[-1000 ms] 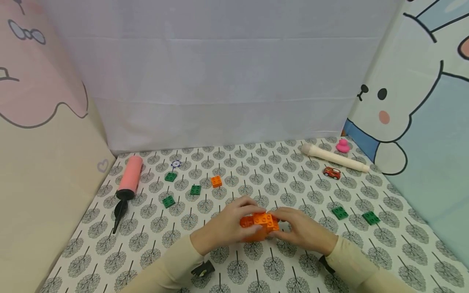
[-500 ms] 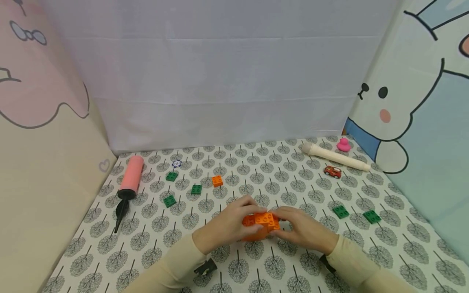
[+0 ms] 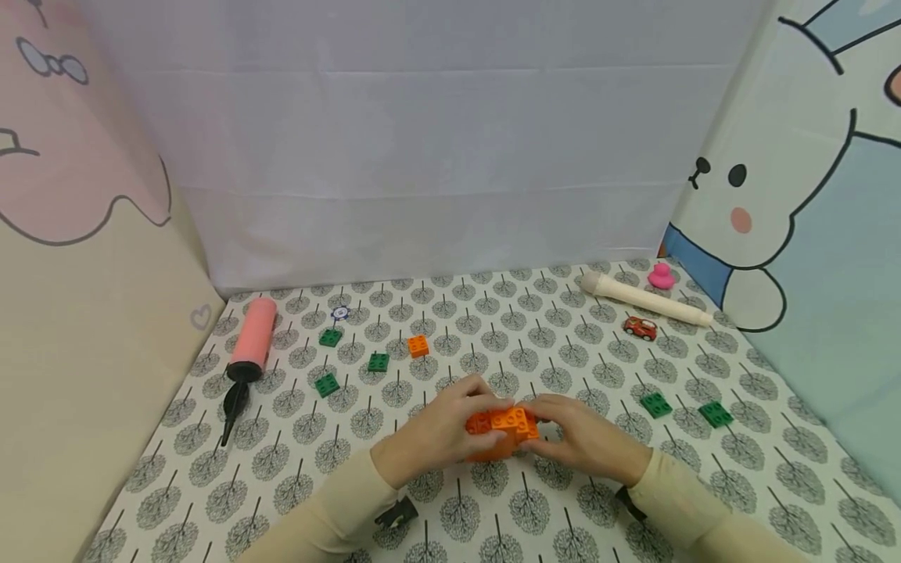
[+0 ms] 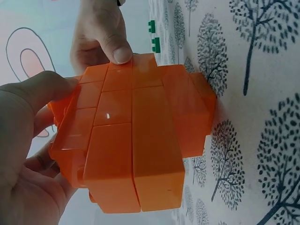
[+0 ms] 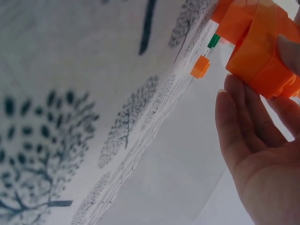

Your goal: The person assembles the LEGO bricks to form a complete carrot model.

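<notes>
Between both hands stands a stack of orange building blocks (image 4: 136,122), several bricks joined in layers and narrower at its foot on the cloth. My left hand (image 3: 439,430) grips its left side, with the thumb across the near face and fingers behind, as the left wrist view shows. My right hand (image 3: 587,442) holds the right end between thumb and fingers. In the right wrist view, the right fingers (image 5: 243,112) curve up against the orange blocks (image 5: 262,51). The palms hide part of the stack in the head view.
A loose orange block (image 3: 418,346) lies beyond the hands. Green blocks (image 3: 327,385) are scattered left, with more green blocks (image 3: 656,404) right. A pink pump (image 3: 253,336), toy car (image 3: 640,328), white microphone-like stick (image 3: 644,301) and pink duck (image 3: 661,276) lie farther out on the tree-print cloth (image 3: 535,539).
Both hands keep their hold on the orange block stack, which has hardly moved. The whole head view has shifted very slightly.
</notes>
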`<control>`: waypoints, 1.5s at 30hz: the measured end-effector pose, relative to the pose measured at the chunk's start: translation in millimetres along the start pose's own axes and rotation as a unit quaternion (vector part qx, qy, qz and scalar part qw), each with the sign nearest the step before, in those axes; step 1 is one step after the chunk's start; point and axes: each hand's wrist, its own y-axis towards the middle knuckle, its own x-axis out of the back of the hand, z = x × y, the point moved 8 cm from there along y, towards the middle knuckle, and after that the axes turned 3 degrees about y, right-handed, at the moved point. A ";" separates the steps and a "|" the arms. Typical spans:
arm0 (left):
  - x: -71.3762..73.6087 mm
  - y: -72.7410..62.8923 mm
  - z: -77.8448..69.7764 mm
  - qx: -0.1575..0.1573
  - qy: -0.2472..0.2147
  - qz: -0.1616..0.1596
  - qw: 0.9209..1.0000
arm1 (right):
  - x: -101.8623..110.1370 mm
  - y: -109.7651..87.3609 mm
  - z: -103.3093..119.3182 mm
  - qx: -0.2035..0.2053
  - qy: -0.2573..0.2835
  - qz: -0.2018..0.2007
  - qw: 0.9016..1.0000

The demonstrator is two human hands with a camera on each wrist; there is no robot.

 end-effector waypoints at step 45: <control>28.4 1.3 186.4 0.284 0.097 0.009 0.954 | -0.8 -0.8 -2.9 -0.028 -0.005 0.009 1.000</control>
